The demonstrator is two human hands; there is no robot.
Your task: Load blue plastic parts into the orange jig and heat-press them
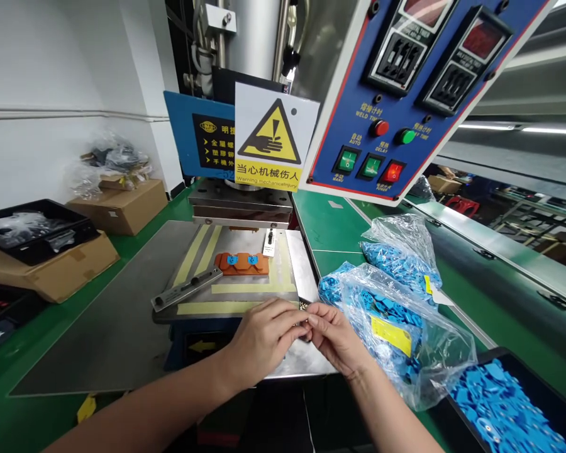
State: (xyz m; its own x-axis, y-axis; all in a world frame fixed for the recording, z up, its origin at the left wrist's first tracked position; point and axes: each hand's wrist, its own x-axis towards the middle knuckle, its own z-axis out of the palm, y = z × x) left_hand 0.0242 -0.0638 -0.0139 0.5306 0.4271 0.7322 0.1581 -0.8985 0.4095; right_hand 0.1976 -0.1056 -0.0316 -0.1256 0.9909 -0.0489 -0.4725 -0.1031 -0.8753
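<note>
Brass-coloured bits (304, 304), tiny and half hidden, lie just beyond the worker's fingertips, to the right of the orange jig (243, 267) and nearer the worker than it is. From where I stand, the left hand (266, 336) and right hand (331, 332) meet there, each with its thumb and fingers drawn together in a pinch, fingertips touching; I cannot tell whether anything small is caught between them. Two blue pieces (233, 259) sit side by side on top of the jig. Left of it, angled toward the worker, rests a grey metal bar (187, 289), its far end beside the jig's near left corner. Pale yellow tape (217, 307) runs along the plate in front of the jig. The press head (240, 204) hangs above and behind it, bearing a warning sign (268, 135). Well to the jig's right lie clear plastic bags (446, 346) of blue parts, and farther right, nearer the worker, a black tray (547, 382) holds more.
</note>
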